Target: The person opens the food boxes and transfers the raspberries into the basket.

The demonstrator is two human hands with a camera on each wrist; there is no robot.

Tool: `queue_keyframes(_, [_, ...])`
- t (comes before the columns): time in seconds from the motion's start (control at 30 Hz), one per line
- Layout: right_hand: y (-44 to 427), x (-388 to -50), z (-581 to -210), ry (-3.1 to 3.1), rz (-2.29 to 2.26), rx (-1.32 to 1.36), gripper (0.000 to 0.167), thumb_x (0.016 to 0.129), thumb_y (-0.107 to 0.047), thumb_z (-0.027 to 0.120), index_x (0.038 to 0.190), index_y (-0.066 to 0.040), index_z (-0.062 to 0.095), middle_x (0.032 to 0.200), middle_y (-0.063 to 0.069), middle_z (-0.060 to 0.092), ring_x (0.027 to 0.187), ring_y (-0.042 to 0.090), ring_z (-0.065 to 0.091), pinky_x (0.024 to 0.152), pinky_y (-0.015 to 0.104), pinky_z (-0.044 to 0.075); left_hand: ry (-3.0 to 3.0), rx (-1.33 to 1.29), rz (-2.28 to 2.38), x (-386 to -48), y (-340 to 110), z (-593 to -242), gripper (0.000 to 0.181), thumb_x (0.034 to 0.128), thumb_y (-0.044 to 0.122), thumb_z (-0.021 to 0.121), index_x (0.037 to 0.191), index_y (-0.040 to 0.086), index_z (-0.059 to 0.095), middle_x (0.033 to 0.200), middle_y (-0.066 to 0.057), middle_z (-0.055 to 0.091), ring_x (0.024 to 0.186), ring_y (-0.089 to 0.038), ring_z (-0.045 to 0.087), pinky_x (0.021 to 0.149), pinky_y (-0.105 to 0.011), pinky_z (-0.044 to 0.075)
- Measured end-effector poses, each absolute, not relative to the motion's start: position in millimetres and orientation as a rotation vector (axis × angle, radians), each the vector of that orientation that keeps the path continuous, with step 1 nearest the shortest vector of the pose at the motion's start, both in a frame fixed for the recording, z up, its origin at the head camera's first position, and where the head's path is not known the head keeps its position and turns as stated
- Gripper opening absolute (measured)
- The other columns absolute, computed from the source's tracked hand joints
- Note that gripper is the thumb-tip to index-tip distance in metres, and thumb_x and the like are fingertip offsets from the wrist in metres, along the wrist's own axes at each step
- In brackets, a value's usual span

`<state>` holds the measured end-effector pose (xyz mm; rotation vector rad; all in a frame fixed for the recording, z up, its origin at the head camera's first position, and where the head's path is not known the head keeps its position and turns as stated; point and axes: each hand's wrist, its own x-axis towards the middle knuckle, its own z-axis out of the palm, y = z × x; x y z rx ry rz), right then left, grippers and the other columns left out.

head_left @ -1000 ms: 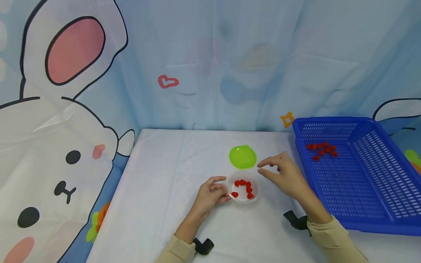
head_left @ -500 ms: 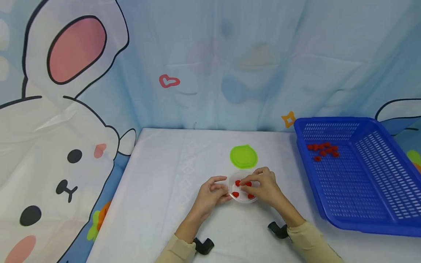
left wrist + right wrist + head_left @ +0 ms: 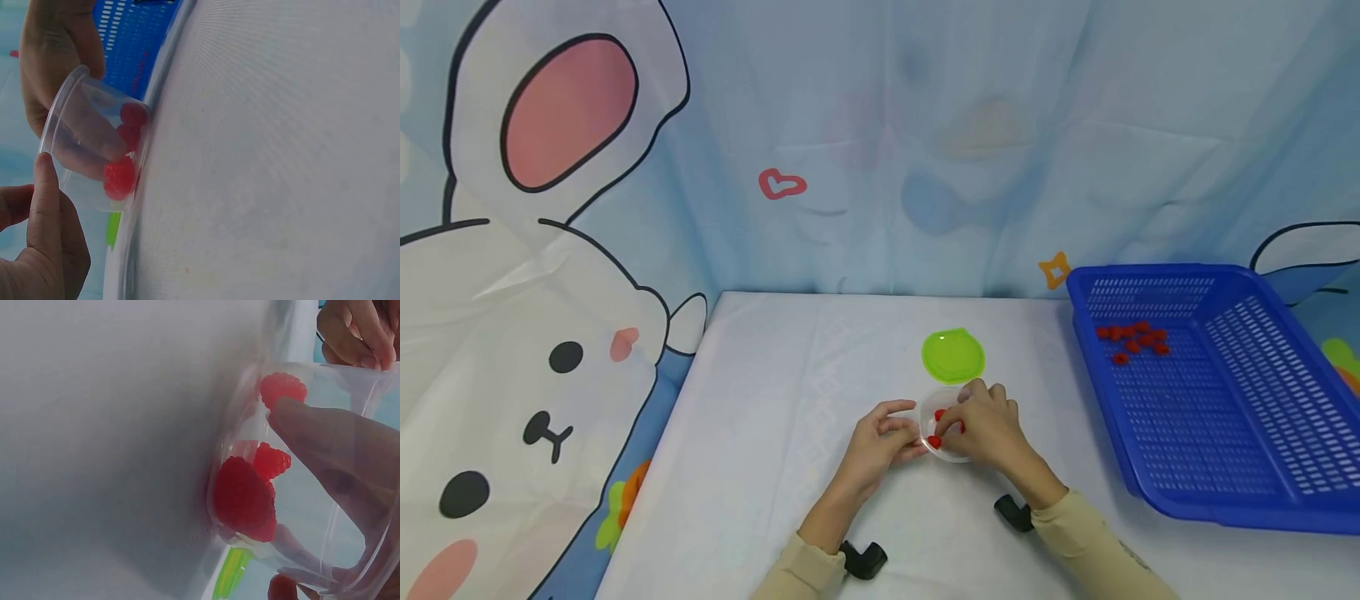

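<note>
On the white-covered table (image 3: 775, 375), the left hand (image 3: 878, 446), its fingers loosely apart, touches the rim of a clear cup (image 3: 936, 400) with red raspberries (image 3: 244, 494) at its bottom and a green lid (image 3: 953, 357) just beyond it. The right hand (image 3: 988, 425) reaches into the cup with bent fingers, one fingertip touching a raspberry; whether it pinches it, I cannot tell. Farther right stands a blue basket (image 3: 1217, 425), with more red pieces (image 3: 1132, 337) grouped toward its far left corner.
</note>
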<state>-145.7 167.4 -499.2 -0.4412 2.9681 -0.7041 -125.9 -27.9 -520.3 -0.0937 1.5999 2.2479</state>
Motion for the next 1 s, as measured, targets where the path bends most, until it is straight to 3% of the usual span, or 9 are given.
queue_keyframes(0.23, [165.2, -147.1, -499.8, 2.977, -0.733, -0.416, 0.030, 0.075, -0.004, 0.063, 0.072, -0.030, 0.078, 0.106, 0.012, 0.053, 0.095, 0.033, 0.041, 0.070, 0.046, 0.036, 1.604, -0.095, 2.257, -125.1, -28.8, -518.5, 0.040, 0.0938, -0.005, 0.065, 0.133, -0.001, 0.057, 0.096, -0.014, 0.062, 0.084, -0.021, 0.065, 0.081, -0.038, 0.061])
queue_keyframes(0.47, [175.4, -147.8, -504.3, 2.963, -0.864, -0.441, 0.018, 0.079, -0.011, 0.078, 0.076, -0.028, 0.079, 0.108, 0.015, 0.055, 0.096, 0.036, 0.043, 0.072, 0.049, 0.039, 1.600, -0.071, 2.249, -125.5, -28.7, -520.8, 0.040, 0.0943, -0.003, 0.066, 0.133, -0.001, 0.057, 0.099, -0.017, 0.062, 0.084, -0.022, 0.065, 0.082, -0.039, 0.061])
queue_keyframes(0.6, [183.7, -148.3, -505.0, 2.909, -1.020, -0.438, 0.013, 0.080, -0.014, 0.084, 0.080, -0.026, 0.081, 0.108, 0.017, 0.055, 0.098, 0.036, 0.043, 0.071, 0.044, 0.039, 1.611, -0.072, 2.241, -125.7, -28.4, -522.0, 0.039, 0.0945, -0.003, 0.066, 0.132, 0.001, 0.058, 0.103, -0.022, 0.061, 0.085, -0.022, 0.065, 0.082, -0.038, 0.061])
queue_keyframes(0.73, [192.1, -149.4, -503.1, 2.844, -1.223, -0.413, 0.010, 0.082, -0.010, 0.083, 0.085, -0.020, 0.082, 0.102, 0.014, 0.054, 0.099, 0.033, 0.043, 0.070, 0.037, 0.039, 1.622, -0.076, 2.239, -125.8, -28.5, -522.0, 0.038, 0.0945, -0.003, 0.065, 0.132, 0.002, 0.058, 0.106, -0.025, 0.061, 0.084, -0.022, 0.066, 0.081, -0.038, 0.061])
queue_keyframes(1.0, [206.7, -150.4, -494.0, 2.811, -1.417, -0.287, 0.012, 0.087, -0.007, 0.078, 0.098, -0.011, 0.081, 0.095, 0.013, 0.054, 0.087, 0.030, 0.046, 0.065, 0.032, 0.040, 1.621, -0.078, 2.239, -125.3, -29.2, -521.0, 0.039, 0.0945, -0.002, 0.066, 0.133, 0.000, 0.057, 0.098, -0.014, 0.062, 0.084, -0.021, 0.066, 0.081, -0.037, 0.061])
